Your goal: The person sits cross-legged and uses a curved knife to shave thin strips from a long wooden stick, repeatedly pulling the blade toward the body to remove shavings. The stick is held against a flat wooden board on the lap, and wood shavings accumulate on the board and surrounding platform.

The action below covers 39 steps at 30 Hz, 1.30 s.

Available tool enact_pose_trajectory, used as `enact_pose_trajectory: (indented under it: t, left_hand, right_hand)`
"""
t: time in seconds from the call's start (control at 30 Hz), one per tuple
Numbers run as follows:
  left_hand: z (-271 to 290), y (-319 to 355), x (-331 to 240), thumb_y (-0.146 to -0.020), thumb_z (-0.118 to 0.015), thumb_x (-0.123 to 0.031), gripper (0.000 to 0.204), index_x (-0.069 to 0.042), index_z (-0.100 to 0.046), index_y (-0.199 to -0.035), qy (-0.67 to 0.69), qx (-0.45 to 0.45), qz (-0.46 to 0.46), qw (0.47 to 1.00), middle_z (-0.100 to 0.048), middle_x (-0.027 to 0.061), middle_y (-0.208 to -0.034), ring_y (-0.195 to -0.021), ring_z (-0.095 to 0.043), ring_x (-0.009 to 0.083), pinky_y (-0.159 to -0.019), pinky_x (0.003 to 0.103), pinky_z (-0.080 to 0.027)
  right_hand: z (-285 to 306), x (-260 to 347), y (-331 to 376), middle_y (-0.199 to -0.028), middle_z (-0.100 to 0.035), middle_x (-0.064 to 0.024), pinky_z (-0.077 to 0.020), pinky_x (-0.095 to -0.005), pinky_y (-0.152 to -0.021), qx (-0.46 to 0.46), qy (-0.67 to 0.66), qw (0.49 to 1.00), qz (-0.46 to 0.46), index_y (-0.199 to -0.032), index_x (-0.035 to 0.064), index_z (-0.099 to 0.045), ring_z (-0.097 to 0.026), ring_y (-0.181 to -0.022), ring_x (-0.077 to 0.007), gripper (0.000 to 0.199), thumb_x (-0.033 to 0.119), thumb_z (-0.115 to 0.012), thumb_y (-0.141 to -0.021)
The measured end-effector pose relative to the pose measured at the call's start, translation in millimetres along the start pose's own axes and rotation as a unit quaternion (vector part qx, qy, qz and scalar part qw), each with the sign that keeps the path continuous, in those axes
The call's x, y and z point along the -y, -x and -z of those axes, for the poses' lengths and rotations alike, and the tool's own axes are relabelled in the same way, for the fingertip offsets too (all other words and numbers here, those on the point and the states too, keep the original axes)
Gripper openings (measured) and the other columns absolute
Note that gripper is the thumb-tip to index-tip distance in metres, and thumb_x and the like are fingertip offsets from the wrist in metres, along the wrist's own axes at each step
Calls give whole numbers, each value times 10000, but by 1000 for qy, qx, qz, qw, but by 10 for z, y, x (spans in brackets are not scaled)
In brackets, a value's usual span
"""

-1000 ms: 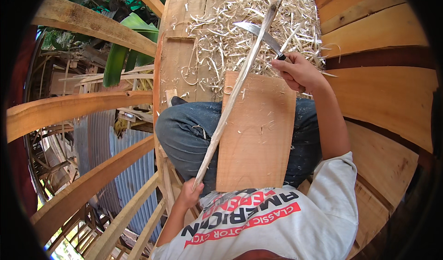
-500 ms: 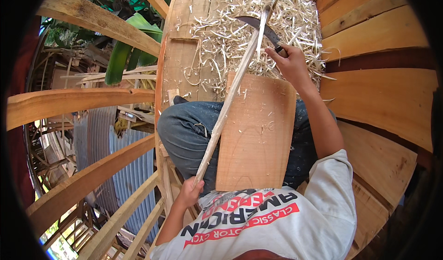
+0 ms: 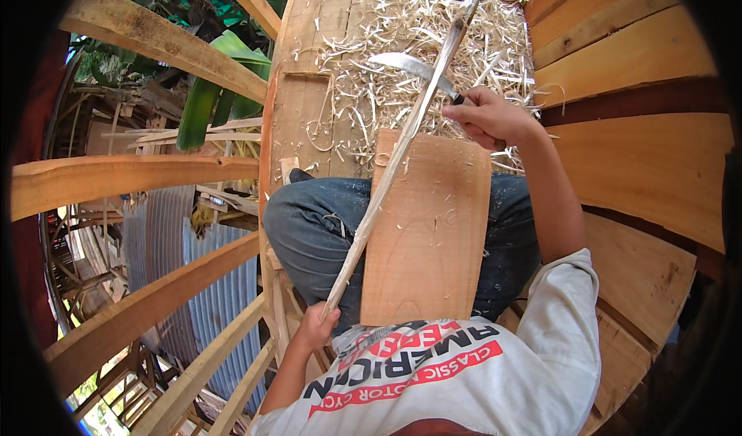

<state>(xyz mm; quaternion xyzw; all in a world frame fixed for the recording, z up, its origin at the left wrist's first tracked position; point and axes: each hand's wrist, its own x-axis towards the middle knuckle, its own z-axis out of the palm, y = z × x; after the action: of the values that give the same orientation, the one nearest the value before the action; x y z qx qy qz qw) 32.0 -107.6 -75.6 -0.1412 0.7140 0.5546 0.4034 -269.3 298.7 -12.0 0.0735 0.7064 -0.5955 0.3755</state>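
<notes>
My left hand [image 3: 315, 326] is wrapped round the lower end of a long, pale wooden stick [image 3: 380, 196]. The stick slants up and to the right, crossing the left side of a flat wooden board [image 3: 433, 227] that lies across my lap. My right hand [image 3: 488, 117] grips the dark handle of a curved knife [image 3: 410, 66]. Its blade points left and lies across the stick's upper part, behind it from this view. Whether the edge touches the wood, I cannot tell. The stick's far end runs out of the top of the picture.
Curled wood shavings [image 3: 471, 57] are strewn over the plank floor [image 3: 305, 119] ahead of my legs. Plank walling [image 3: 641, 165] rises on the right. Spaced wooden rails [image 3: 139, 179] stand at the left, with corrugated metal sheets [image 3: 220, 281] and a green leaf [image 3: 202, 111] beyond them.
My right hand and the knife have moved a little down toward me, and the blade has turned to catch the light. The stick's upper end has swung slightly right; my left hand has barely moved.
</notes>
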Motion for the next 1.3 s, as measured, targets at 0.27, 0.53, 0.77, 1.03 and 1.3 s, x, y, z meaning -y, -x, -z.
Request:
enact_pose_trajectory:
  t: [0.27,0.53,0.77,1.03,1.3]
  left_hand:
    - [5,3,-2,-923,-539,-336,389,-9,-528,-714,-6,-3,0,1000,-515,36,-614,-583,-480,119,-546,289,-406]
    - [49,-17,8,-933,-525,-368,433,-7,-523,-693,4,17,-4,1000,-521,42,-611,-581,-488,123,-546,291,-412]
    - [97,-33,53,-934,-520,-397,461,-13,-518,-678,42,47,39,997,-508,36,-592,-565,-477,116,-528,289,-405]
    - [31,-31,-32,-925,-525,-398,466,-10,-524,-666,-13,18,4,1000,-513,38,-585,-555,-482,118,-524,291,-407]
    - [43,-35,-16,-922,-529,-408,483,-6,-532,-654,-6,8,2,1000,-524,43,-592,-568,-496,121,-534,291,-414]
  right_hand:
    - [38,-84,105,-442,-401,34,-251,-237,-296,-150,28,987,49,-624,108,-449,-364,-322,-59,402,337,-678,-863]
    - [23,-216,-34,-452,-387,45,-238,-247,-348,-285,66,950,105,-564,72,-452,-338,-363,-46,463,335,-690,-861]
    - [114,-218,-85,-464,-451,-9,-331,-292,-401,-276,192,936,100,-656,-2,-546,-392,-404,-96,415,336,-692,-848]
    - [224,-70,31,-449,-425,19,-314,-232,-306,-249,-7,967,46,-667,73,-478,-403,-333,-76,397,362,-679,-852]
    - [432,-135,-13,-425,-409,23,-280,-231,-302,-244,48,968,35,-659,83,-446,-389,-318,-62,381,300,-687,-858]
